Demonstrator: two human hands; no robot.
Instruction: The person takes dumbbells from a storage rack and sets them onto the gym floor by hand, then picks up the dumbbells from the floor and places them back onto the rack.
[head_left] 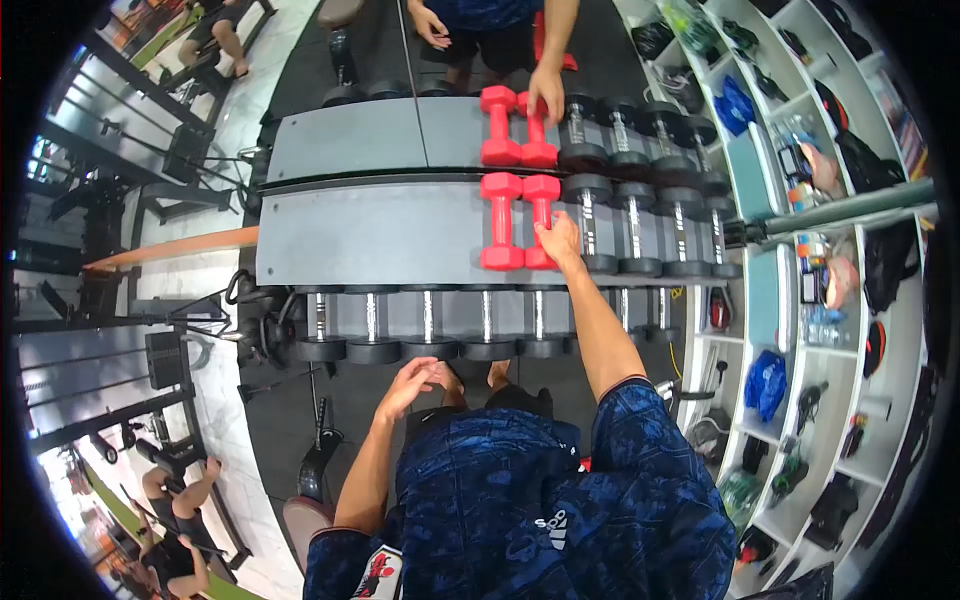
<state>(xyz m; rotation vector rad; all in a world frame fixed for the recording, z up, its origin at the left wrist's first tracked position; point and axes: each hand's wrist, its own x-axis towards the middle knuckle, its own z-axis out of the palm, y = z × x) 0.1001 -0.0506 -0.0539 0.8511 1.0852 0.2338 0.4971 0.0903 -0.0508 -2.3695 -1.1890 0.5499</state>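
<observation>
Two red dumbbells stand side by side on the grey top shelf of a rack (370, 238). My right hand (560, 238) is at the handle of the right-hand red dumbbell (541, 215), its fingers closed about the bar; part of the grip is hidden behind the hand. Just to the left, the other red dumbbell (501, 222) touches nothing of mine. My left hand (410, 387) hangs in the air below the lower row, fingers loosely apart and holding nothing.
Black dumbbells with chrome handles (588, 222) fill the shelf's right part, and a lower row (428, 318) runs beneath. A mirror (350, 140) rises behind. White cubbies (800, 400) with bags stand right; gym machines (165, 360) and another person (185, 510) are left.
</observation>
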